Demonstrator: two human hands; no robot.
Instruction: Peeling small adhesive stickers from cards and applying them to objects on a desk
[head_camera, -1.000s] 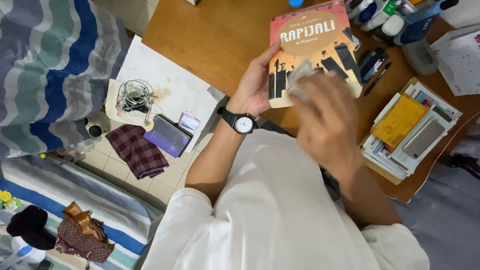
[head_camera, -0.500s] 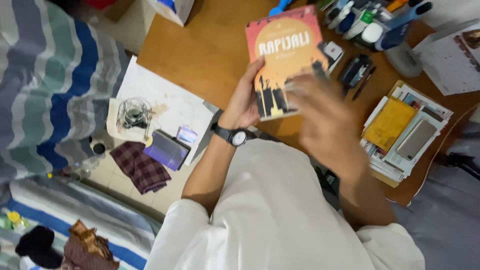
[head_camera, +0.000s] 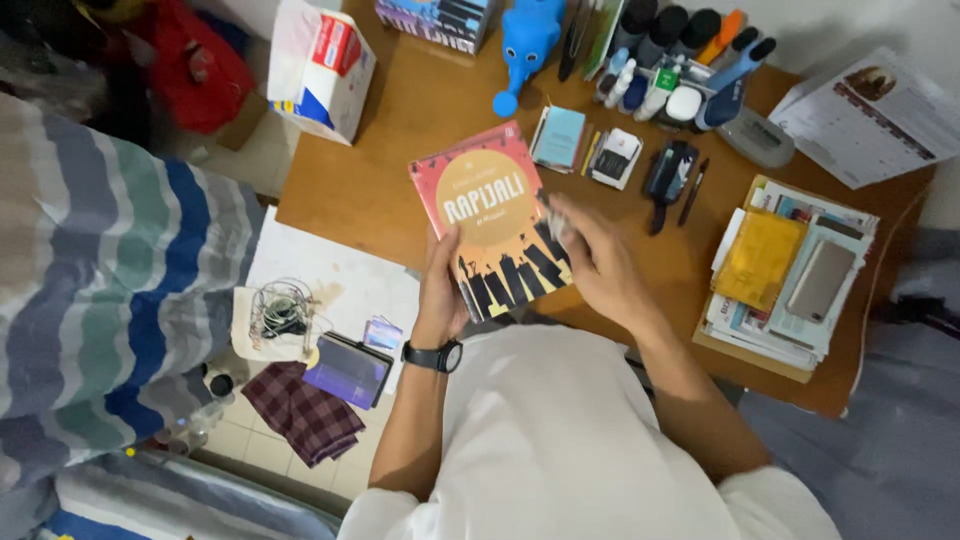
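Two hands on one paperback book (head_camera: 492, 232), held above the near edge of the wooden desk (head_camera: 400, 170). Left hand (head_camera: 441, 290) grips its lower left edge. Right hand (head_camera: 598, 268) rests on the right edge, blurred; grip unclear. Stack of papers (head_camera: 780, 280) lies right.

A wooden tabletop (head_camera: 420, 130) fills the upper middle. At 12 o'clock a blue elephant figure (head_camera: 527, 38) stands on it beside a row of bottles and tubes (head_camera: 680, 60). At 11 o'clock sits a white carton (head_camera: 320, 65). At 3 o'clock a stack of papers (head_camera: 770, 300) carries a yellow envelope (head_camera: 758, 258) and a phone (head_camera: 821, 280). At 9 o'clock lies a striped blanket (head_camera: 110, 290); at 7 o'clock, on the floor, a checked cloth (head_camera: 300, 412).
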